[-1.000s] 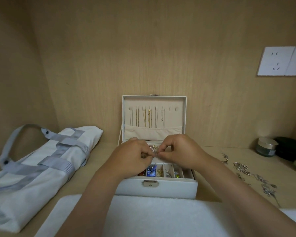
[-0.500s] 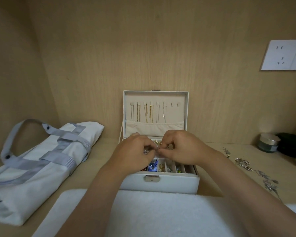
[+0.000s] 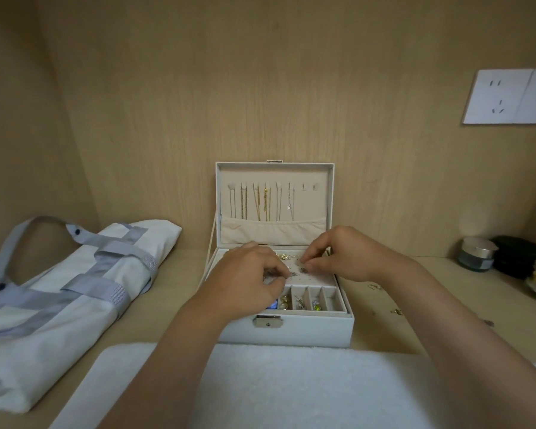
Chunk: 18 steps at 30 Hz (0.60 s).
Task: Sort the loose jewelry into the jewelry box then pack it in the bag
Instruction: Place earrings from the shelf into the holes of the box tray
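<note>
Two silver pieces (image 3: 293,274): I'm pinching one in my left hand (image 3: 248,281), one in my right hand (image 3: 350,255). White jewelry box (image 3: 291,334) is sitting open, chains (image 3: 257,202) hanging inside its lid

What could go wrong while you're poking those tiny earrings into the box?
The tiny silver earring pinched by the right hand could slip and get lost in the fluffy white towel. The right forearm could sweep the loose jewelry pieces beside it off the light wooden table. The left hand, low over the open white jewelry box, might jostle sorted pieces.
</note>
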Each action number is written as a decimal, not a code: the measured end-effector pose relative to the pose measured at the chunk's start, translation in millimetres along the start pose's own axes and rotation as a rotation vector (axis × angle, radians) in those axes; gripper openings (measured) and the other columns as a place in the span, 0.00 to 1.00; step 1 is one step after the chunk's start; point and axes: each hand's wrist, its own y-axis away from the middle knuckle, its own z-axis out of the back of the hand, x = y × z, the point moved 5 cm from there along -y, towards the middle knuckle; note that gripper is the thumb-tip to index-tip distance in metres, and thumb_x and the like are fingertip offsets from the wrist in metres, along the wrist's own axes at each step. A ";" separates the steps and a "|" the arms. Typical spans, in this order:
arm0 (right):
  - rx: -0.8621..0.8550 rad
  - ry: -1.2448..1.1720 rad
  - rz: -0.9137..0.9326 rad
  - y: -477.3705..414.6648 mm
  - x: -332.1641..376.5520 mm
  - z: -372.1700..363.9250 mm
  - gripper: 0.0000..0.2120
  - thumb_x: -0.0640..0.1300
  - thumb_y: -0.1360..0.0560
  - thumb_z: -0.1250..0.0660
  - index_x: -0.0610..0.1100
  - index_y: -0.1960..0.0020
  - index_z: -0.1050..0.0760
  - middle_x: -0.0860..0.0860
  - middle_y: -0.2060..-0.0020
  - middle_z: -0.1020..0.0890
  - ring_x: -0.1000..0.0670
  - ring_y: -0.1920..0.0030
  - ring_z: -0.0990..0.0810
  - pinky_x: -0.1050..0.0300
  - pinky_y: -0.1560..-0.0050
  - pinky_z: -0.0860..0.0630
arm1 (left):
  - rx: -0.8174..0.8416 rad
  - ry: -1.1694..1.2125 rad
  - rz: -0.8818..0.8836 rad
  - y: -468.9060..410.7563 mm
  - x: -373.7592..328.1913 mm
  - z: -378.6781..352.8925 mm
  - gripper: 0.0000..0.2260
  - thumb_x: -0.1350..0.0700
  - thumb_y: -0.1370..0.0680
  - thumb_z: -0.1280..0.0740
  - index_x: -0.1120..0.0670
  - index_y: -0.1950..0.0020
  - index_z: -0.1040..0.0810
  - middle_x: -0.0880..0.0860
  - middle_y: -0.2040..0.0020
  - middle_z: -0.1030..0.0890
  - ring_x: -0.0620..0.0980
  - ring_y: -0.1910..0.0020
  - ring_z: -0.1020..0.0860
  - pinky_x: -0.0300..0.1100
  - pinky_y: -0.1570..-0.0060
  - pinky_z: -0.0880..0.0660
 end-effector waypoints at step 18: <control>-0.069 -0.649 -0.020 5.2 31.4 0.9 0.06 0.43 0.22 0.30 0.44 0.55 0.15 0.50 0.62 0.15 0.53 0.74 0.31 0.63 0.74 0.34 | -0.267 0.604 0.210 -3.8 3.1 12.0 0.11 0.56 0.24 0.27 0.40 0.47 0.17 0.39 0.55 0.16 0.40 0.56 0.19 0.43 0.53 0.21</control>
